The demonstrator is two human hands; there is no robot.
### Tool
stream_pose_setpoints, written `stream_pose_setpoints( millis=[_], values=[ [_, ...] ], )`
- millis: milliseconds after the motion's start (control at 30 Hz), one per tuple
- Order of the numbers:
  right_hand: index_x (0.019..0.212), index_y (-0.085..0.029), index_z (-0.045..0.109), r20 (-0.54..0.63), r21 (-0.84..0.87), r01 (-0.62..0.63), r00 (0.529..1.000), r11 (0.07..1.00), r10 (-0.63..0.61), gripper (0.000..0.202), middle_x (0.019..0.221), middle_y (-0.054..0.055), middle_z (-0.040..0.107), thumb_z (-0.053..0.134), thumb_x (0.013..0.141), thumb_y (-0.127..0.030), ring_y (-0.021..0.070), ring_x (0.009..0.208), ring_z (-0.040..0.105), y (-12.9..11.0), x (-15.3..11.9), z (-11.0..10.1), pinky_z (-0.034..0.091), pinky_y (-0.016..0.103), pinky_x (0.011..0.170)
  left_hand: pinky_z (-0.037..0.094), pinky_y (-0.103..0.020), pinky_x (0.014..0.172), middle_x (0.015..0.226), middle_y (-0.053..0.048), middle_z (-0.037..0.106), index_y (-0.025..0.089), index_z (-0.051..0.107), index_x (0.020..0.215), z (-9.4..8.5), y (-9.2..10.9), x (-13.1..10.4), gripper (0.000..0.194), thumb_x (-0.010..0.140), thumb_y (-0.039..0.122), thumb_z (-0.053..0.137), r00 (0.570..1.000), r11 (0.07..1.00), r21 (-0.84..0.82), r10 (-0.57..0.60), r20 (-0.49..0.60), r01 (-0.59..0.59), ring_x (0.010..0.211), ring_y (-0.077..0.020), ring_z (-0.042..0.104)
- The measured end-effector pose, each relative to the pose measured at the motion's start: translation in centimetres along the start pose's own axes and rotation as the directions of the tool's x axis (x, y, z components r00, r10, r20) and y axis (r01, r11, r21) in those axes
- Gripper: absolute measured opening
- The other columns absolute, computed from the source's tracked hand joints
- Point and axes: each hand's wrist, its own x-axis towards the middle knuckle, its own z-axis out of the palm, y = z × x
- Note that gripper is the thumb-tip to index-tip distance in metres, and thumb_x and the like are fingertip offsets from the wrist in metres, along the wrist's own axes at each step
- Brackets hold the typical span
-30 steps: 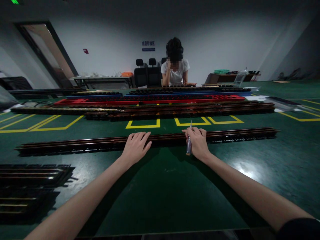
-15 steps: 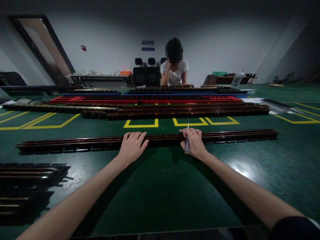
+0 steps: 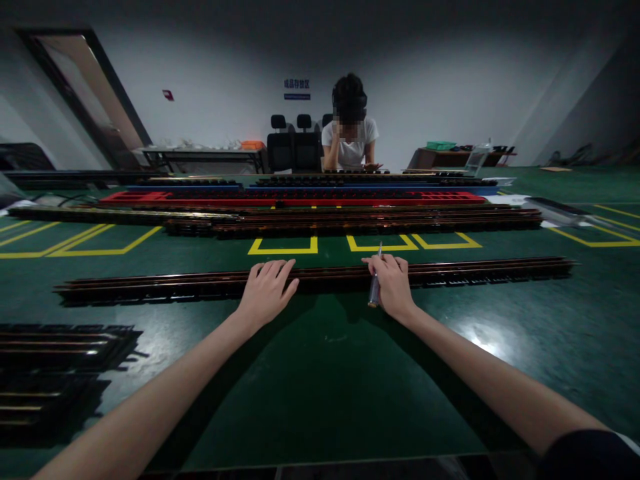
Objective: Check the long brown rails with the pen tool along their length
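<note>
A long dark bundle of strips with coppery edges (image 3: 475, 268) lies across the green table in front of me. My left hand (image 3: 265, 290) rests on its middle-left part, fingers stretched out and thumb apart. To the right, my right hand (image 3: 394, 283) is closed around a screwdriver (image 3: 373, 291) with a see-through handle, its thin metal shaft pointing up and away. That hand also touches the strips. What lies under my palms and fingers is hidden.
Shorter dark strip stacks (image 3: 45, 350) lie at the near left. Beyond the yellow tape outlines (image 3: 283, 251) run more long strips (image 3: 380, 223) and a red rack (image 3: 125, 198). A person (image 3: 350, 143) in a white shirt sits across the table.
The long strip bundle has slid to the right under my hands. My hands have hardly moved, and the screwdriver is still in my right hand.
</note>
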Motion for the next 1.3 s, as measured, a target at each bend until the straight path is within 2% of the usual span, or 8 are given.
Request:
stream_pose_setpoints(
  millis=[133,300,467,700,833,933,1067,1300],
  values=[
    [0.072,-0.024,0.039,-0.015,0.058,-0.059,0.998,0.997,0.06,0.022,0.107,0.007,0.067,0.037,0.076,-0.002,0.0266,0.098,0.055,0.49,-0.1,-0.24,0.034,0.041,0.081,0.037,-0.044,0.096,0.119,-0.013,0.061,0.015,0.052,0.125,0.0,-0.01,0.01,0.047,0.095,0.04,0.027,1.0,1.0,-0.002,-0.004,0.02,0.004,0.112,-0.0262,0.054],
    [0.075,-0.023,0.042,0.007,0.129,0.037,0.999,0.991,-0.038,0.017,0.105,0.009,0.066,0.048,0.067,-0.009,0.0258,0.096,0.057,0.5,-0.03,-0.24,0.035,0.04,0.084,0.036,-0.046,0.096,0.118,-0.013,0.062,0.014,0.054,0.123,-0.13,0.02,0.03,0.047,0.095,0.04,0.027,0.999,1.0,-0.011,-0.001,0.036,0.001,0.111,-0.0261,0.055],
    [0.076,-0.022,0.044,0.013,0.094,0.013,1.0,0.995,-0.014,0.012,0.105,0.01,0.066,0.055,0.073,-0.019,0.0266,0.095,0.057,0.59,0.03,0.26,0.032,0.042,0.085,0.037,-0.045,0.096,0.117,-0.012,0.063,0.016,0.055,0.122,-0.16,0.0,0.05,0.046,0.095,0.04,0.028,0.999,1.0,-0.005,0.003,0.035,-0.002,0.11,-0.0258,0.055],
    [0.074,-0.021,0.045,-0.039,-0.009,0.048,0.998,0.999,-0.048,0.017,0.106,0.007,0.068,0.047,0.074,-0.004,0.0252,0.099,0.057,-0.01,-0.07,0.21,0.031,0.041,0.085,0.036,-0.045,0.096,0.118,-0.013,0.062,0.013,0.052,0.126,-0.25,0.11,0.01,0.048,0.095,0.04,0.027,1.0,0.999,0.025,0.021,0.015,-0.022,0.11,-0.026,0.055],
    [0.071,-0.022,0.041,-0.072,0.006,-0.052,0.996,0.999,0.052,0.023,0.105,0.007,0.068,0.038,0.077,0.0,0.0253,0.096,0.058,0.42,-0.17,0.14,0.033,0.04,0.081,0.037,-0.045,0.095,0.118,-0.013,0.062,0.014,0.052,0.126,-0.23,0.1,0.02,0.048,0.096,0.041,0.026,0.999,1.0,0.023,0.014,0.029,-0.015,0.11,-0.0258,0.056],
    [0.071,-0.022,0.038,-0.055,0.048,-0.064,0.996,0.997,0.067,0.022,0.105,0.007,0.068,0.039,0.074,-0.001,0.0256,0.095,0.058,0.78,-0.23,0.06,0.034,0.04,0.078,0.037,-0.046,0.095,0.118,-0.013,0.063,0.013,0.054,0.124,-0.22,0.07,0.04,0.048,0.096,0.04,0.026,0.999,1.0,0.016,0.012,0.036,-0.012,0.109,-0.0258,0.056],
    [0.073,-0.022,0.038,-0.019,0.109,0.025,1.0,0.994,-0.023,0.019,0.105,0.009,0.067,0.047,0.067,-0.007,0.0264,0.097,0.057,0.56,-0.2,-0.11,0.034,0.041,0.083,0.037,-0.046,0.096,0.117,-0.013,0.063,0.012,0.054,0.124,-0.26,0.09,0.05,0.048,0.096,0.04,0.026,0.999,1.0,0.006,0.013,0.033,-0.013,0.109,-0.026,0.055],
    [0.074,-0.023,0.04,0.016,0.051,0.012,1.0,0.999,-0.013,0.016,0.105,0.01,0.067,0.055,0.074,-0.018,0.0278,0.094,0.056,0.43,0.05,0.29,0.033,0.043,0.084,0.037,-0.046,0.096,0.116,-0.013,0.063,0.013,0.055,0.123,-0.09,-0.03,0.05,0.048,0.096,0.041,0.027,0.999,1.0,-0.004,0.01,0.037,-0.01,0.108,-0.0254,0.056]
  ],
)
